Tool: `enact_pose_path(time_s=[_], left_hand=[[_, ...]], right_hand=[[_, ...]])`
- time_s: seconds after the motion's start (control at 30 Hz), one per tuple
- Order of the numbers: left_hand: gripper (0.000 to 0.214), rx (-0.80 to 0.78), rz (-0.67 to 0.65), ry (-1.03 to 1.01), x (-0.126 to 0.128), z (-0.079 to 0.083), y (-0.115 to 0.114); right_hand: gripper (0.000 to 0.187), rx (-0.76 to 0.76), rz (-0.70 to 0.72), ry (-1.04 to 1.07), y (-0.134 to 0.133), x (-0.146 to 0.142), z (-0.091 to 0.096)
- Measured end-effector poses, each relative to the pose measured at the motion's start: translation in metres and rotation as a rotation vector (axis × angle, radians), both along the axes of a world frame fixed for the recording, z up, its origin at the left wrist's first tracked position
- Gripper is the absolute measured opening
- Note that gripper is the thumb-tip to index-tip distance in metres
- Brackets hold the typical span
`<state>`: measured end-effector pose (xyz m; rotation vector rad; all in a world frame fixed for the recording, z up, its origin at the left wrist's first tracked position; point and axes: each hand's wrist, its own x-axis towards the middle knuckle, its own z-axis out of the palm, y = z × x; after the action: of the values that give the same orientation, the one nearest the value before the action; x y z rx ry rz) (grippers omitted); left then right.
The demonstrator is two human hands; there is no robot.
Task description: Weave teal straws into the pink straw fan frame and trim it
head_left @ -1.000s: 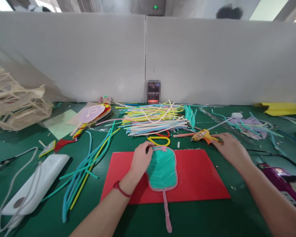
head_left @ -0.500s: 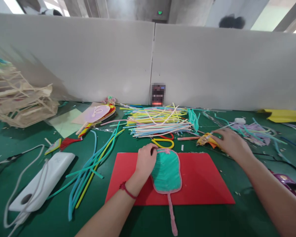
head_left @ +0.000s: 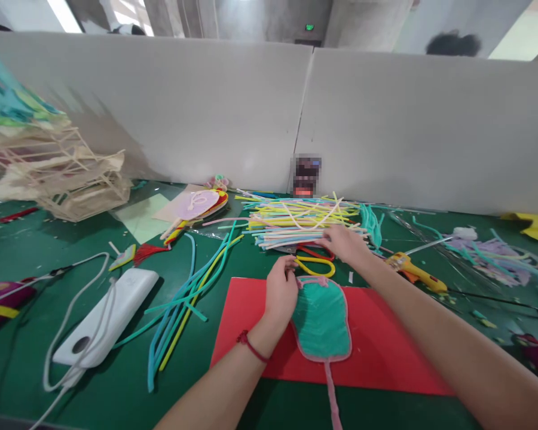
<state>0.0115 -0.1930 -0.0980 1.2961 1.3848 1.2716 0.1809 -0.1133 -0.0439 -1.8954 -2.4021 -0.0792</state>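
A teal fan shape with a pink fuzzy edge and handle point(head_left: 321, 319) lies on a red sheet point(head_left: 385, 346). My left hand point(head_left: 280, 291) rests on the fan's upper left edge, fingers curled and pressed on it. My right hand point(head_left: 346, 243) reaches over the table to the pile of coloured pipe cleaners point(head_left: 296, 222), its fingers curled at the pile's near edge; what they hold, if anything, is hidden. A yellow glue gun point(head_left: 413, 272) lies on the table to the right, free of any hand. Yellow and red loops point(head_left: 316, 261) lie just beyond the fan.
A white power bank with a cable point(head_left: 105, 324) sits at the left beside long teal and yellow strands point(head_left: 183, 298). Finished fans point(head_left: 195, 206) lie farther back, a stack of wooden frames point(head_left: 58, 173) at far left. Purple strands point(head_left: 493, 251) are at right. A grey partition point(head_left: 251, 113) bounds the green table.
My right hand has let go of the glue gun and moved left to the pipe cleaner pile. The glue gun now lies on the table. My view has shifted leftward.
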Motion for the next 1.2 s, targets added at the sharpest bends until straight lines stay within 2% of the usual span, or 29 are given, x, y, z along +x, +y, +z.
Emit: enact_pose_path(time_s=[0.1, 0.23, 0.43, 0.6, 0.77, 0.9, 1.07, 1.1, 1.2], left_hand=[[0.032, -0.005, -0.004, -0.048, 0.001, 0.001, -0.001], [0.031, -0.035, -0.015, -0.078, 0.002, 0.005, -0.004], [0.033, -0.06, -0.026, -0.063, 0.003, 0.004, -0.003], [0.033, -0.032, -0.02, -0.013, 0.003, 0.001, -0.002], [0.032, -0.015, -0.015, -0.019, 0.002, 0.001, -0.002], [0.032, -0.037, -0.026, -0.018, 0.003, 0.002, -0.002], [0.032, -0.061, -0.033, -0.014, 0.001, 0.007, -0.003], [0.032, -0.075, -0.038, -0.02, 0.001, 0.008, -0.004], [0.031, -0.103, -0.055, -0.043, 0.001, 0.012, -0.005]], right_hand=[[0.023, 0.067, 0.011, -0.004, 0.005, -0.018, 0.017], [0.021, -0.028, 0.075, -0.018, 0.016, -0.047, 0.03], [0.023, -0.001, 0.16, 0.031, 0.037, -0.076, 0.022], [0.019, -0.014, 0.195, -0.001, 0.049, -0.083, 0.017], [0.015, -0.025, 0.2, -0.017, 0.049, -0.088, 0.015], [0.021, 0.027, 0.13, 0.053, 0.049, -0.087, 0.019], [0.028, 0.121, -0.081, 0.213, 0.064, -0.073, 0.036], [0.029, 0.145, -0.124, 0.282, 0.068, -0.069, 0.04], [0.024, 0.229, -0.197, 0.695, 0.079, -0.059, 0.05]])
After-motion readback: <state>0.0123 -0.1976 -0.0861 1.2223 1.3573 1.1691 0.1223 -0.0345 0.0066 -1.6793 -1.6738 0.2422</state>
